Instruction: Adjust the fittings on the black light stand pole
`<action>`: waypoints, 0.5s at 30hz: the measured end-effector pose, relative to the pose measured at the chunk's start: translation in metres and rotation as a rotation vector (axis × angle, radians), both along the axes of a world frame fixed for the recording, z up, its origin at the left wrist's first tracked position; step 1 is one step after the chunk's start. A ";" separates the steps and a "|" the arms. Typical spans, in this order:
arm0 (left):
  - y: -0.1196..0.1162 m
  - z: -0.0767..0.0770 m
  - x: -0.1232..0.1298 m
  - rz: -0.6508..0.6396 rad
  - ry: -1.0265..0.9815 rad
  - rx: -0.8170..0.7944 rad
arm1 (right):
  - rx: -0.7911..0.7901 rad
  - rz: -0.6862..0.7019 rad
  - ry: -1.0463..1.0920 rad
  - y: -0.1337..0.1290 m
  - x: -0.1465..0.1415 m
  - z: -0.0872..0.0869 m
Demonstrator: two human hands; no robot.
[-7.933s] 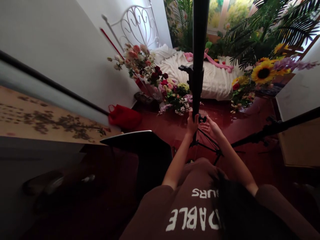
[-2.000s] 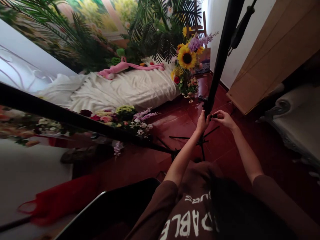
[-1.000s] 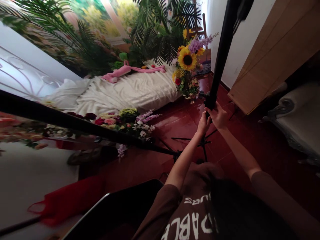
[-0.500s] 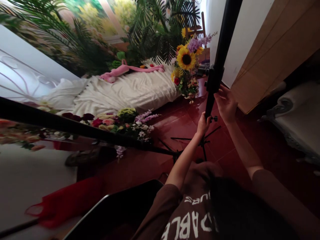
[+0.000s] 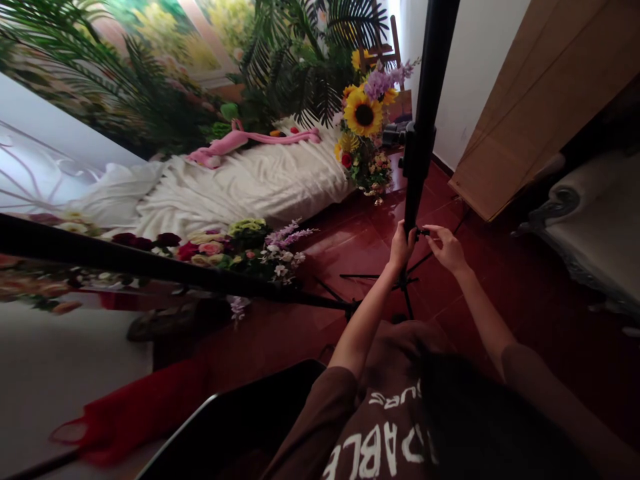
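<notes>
A black light stand (image 5: 419,160) rises in front of me, its thin legs spread on the red tiled floor. My left hand (image 5: 401,248) is wrapped round the pole's lower section. On the pole's right side, at the same height, my right hand (image 5: 444,247) pinches a small black knob (image 5: 423,232) between thumb and fingers. Higher up, a black clamp joint (image 5: 411,143) sits on the pole, above both hands.
A second black pole (image 5: 150,270) slants across the left. Behind lies a cloth-draped platform (image 5: 260,173) with a pink plush toy (image 5: 220,148). Sunflowers (image 5: 363,115) and mixed flowers (image 5: 250,243) edge it. A brown board (image 5: 520,113) and a pale sofa (image 5: 595,227) stand right; a red bag (image 5: 135,407) is lower left.
My right hand has come down from beside the upper pole to the small knob and closed on it. My left hand still holds the pole. The view has shifted slightly.
</notes>
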State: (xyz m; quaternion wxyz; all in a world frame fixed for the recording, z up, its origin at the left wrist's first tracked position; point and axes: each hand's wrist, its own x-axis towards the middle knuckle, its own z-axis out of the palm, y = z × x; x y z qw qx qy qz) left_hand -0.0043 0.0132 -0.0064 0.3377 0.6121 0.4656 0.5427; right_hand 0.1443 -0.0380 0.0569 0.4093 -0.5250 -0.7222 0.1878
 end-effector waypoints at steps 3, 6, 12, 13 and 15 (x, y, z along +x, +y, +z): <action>0.000 0.001 0.000 -0.003 0.008 0.000 | -0.047 -0.004 0.041 0.004 -0.001 0.000; -0.001 0.002 -0.001 -0.012 0.011 -0.015 | -0.101 -0.031 0.125 0.008 -0.002 -0.002; -0.002 0.004 -0.001 -0.029 0.004 -0.014 | -0.222 -0.131 0.263 0.018 -0.011 -0.002; -0.002 0.004 -0.001 -0.027 0.010 -0.011 | -0.238 -0.145 0.272 0.021 -0.013 -0.001; -0.002 0.005 -0.002 -0.025 0.018 -0.008 | -0.281 -0.169 0.307 0.026 -0.018 0.000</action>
